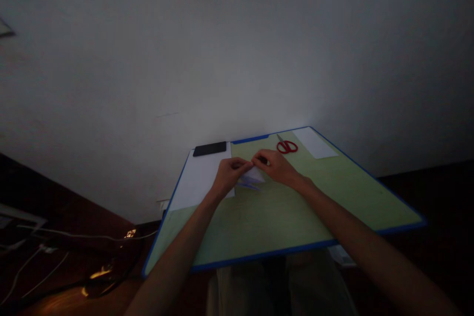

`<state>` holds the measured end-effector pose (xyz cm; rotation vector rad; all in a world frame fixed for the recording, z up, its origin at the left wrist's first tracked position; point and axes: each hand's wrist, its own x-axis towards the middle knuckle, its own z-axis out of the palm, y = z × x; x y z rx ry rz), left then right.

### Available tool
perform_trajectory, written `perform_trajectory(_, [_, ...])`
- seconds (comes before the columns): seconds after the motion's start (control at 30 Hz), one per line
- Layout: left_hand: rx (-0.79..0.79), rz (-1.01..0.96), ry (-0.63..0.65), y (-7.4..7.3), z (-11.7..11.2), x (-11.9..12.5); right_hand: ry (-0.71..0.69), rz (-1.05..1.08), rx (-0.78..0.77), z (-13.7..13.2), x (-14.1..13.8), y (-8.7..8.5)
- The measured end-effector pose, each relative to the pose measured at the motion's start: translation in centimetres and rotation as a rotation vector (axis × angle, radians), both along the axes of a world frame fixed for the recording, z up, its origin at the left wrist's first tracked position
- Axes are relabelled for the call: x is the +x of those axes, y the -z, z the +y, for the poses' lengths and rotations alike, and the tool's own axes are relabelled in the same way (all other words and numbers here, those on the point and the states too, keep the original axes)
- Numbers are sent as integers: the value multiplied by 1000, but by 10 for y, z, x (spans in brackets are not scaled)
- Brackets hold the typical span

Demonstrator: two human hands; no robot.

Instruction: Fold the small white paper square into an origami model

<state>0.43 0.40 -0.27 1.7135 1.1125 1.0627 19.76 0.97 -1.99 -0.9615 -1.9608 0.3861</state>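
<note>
A small piece of folded white paper with a bluish tint hangs between my two hands, a little over the tabletop. My left hand pinches its upper edge, thumb and index finger pressed together. From the other side my right hand pinches the same edge, its fingertips touching or almost touching those of the left. Dim light and blur hide the exact folds. Behind my right hand lie red-handled scissors. A large white sheet lies flat by my left hand.
The green tabletop has a blue rim and stands against a grey wall. A black phone-like slab rests on the sheet's far edge. Another white paper strip lies at the far right. Cables run across the floor at left.
</note>
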Motion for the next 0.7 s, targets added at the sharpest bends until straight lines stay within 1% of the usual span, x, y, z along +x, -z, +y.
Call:
perform_trajectory(0.13, [-92,-75,74,-3,-2,0,-3,42,10,0,1,-2])
perform_trajectory(0.3, [-125,-12,152,0,1,-3,-38,36,16,-2,0,-2])
perform_trajectory(0.43, [-109,38,136,3,4,-4,-44,42,22,-3,-1,0])
perform_trajectory(0.7, [-94,-14,110,0,0,-2,-44,102,-15,-4,-3,0])
